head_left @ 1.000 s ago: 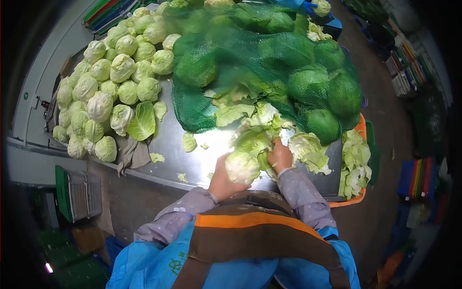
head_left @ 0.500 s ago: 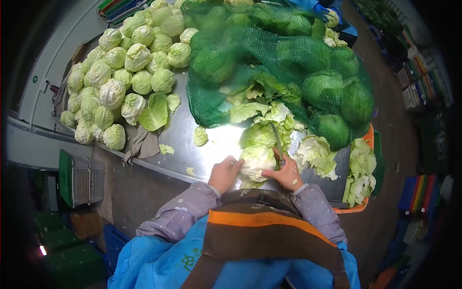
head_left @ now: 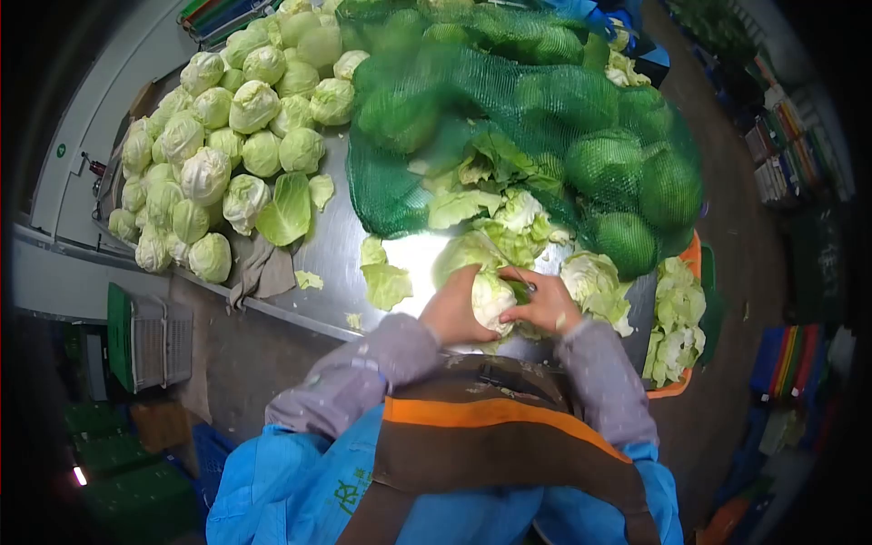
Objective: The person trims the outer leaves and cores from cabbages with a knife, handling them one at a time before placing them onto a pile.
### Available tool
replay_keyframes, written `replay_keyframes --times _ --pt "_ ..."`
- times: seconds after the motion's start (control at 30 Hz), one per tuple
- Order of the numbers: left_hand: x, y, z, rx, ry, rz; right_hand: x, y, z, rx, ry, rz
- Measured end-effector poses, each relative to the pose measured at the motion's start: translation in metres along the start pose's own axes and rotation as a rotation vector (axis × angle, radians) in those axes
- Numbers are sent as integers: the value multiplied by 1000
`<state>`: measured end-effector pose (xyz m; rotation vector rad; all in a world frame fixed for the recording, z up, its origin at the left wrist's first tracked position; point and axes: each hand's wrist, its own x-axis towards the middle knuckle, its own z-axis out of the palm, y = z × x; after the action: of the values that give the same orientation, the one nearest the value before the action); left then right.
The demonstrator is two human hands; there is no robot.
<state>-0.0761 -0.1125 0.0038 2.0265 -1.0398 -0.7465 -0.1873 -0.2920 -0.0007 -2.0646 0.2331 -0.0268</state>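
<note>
My left hand [head_left: 454, 311] is closed around the cabbage head [head_left: 492, 302], apparently to steady it. My right hand [head_left: 542, 302] grips its other side; loose leaves [head_left: 590, 282] lie just beyond that grip.

Grey-lilac sleeves [head_left: 356, 372] with pale spots, bright blue garment [head_left: 257, 472], brown, orange-edged apron [head_left: 472, 436], apparently green-lettered top.

Single head-worn view; facing forward and down
</note>
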Motion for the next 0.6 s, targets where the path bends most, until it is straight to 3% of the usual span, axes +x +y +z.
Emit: replay_keyframes --times 0.03,0.07,0.1,0.2,0.3,0.37,0.43,0.47,0.6 --pt "-2 3 10 5 1 10 -13 -6 4 -91 234 21" --pt "-8 7 22 9 104 -66 -29 -19 5 -281 339 68" --pt "-11 10 28 9 213 -145 -42 -23 12 -285 341 70" --pt "-5 19 29 30 229 -144 -63 -27 23 -386 137 206" --pt "0 21 31 48 233 -187 -59 -25 29 -423 107 215" --pt "-2 24 33 36 236 -277 -49 -14 45 -372 114 286" --pt "-5 22 38 57 260 -245 -31 32 71 18 479 214" --pt "-6 19 40 84 287 -222 -26 19 58 73 396 395" --pt "-6 8 42 138 292 -138 -31 8 43 64 254 379"
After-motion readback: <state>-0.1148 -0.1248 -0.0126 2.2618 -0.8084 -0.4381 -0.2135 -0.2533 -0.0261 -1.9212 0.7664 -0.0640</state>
